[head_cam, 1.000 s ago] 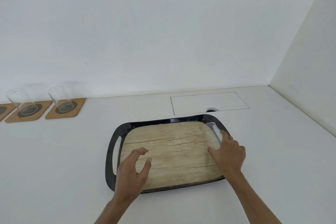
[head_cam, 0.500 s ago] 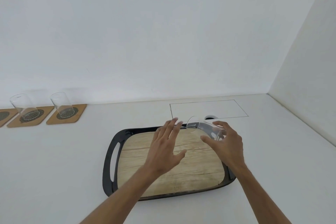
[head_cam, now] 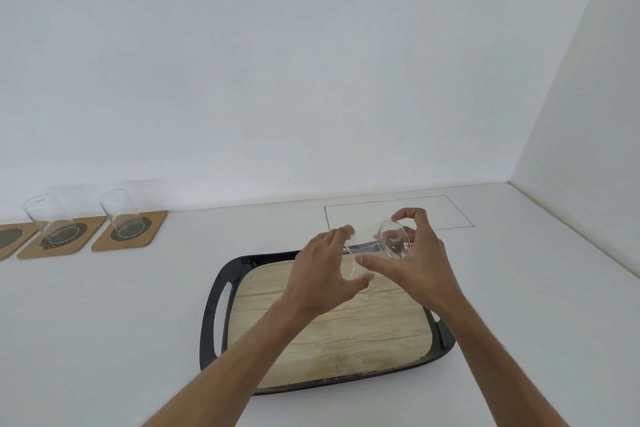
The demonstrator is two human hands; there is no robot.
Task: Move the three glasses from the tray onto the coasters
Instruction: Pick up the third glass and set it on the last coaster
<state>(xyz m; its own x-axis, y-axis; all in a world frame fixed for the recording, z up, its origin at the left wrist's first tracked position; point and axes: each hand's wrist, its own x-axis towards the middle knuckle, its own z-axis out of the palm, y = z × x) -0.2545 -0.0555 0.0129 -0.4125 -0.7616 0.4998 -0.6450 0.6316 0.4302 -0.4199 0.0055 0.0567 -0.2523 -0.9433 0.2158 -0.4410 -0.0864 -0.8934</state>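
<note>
- Third glass [head_cam: 381, 248]: a clear, thin-walled tumbler held on its side in the air above the far edge of the tray [head_cam: 221, 291], base toward the right hand, mouth toward the left.
- Right hand [head_cam: 420, 260]: fingers and thumb curled around the base end of the glass, gripping it.
- Left hand [head_cam: 320, 279]: fingers spread and partly curled at the mouth end; whether they press on the rim or only cup it cannot be told.
- Handling, as judged: the glass looks light, rigid and brittle, with a smooth wall that would slip under a loose pinch. The firmest hold is around the middle of the wall with thumb opposite fingers, not by the rim.
- First glass [head_cam: 52, 222] and second glass [head_cam: 123, 215]: each stands on its own cork coaster at far left, near the wall.
- Free coaster [head_cam: 8, 239]: cut by the left border of the view, just beside the occupied ones.
- Open room: the white counter [head_cam: 138, 322] between tray and coasters is bare, so the path leftward is free.
- Edges to mind: the raised black tray rim below, and the two standing glasses, which the third must pass or clear to reach the outermost coaster.
</note>
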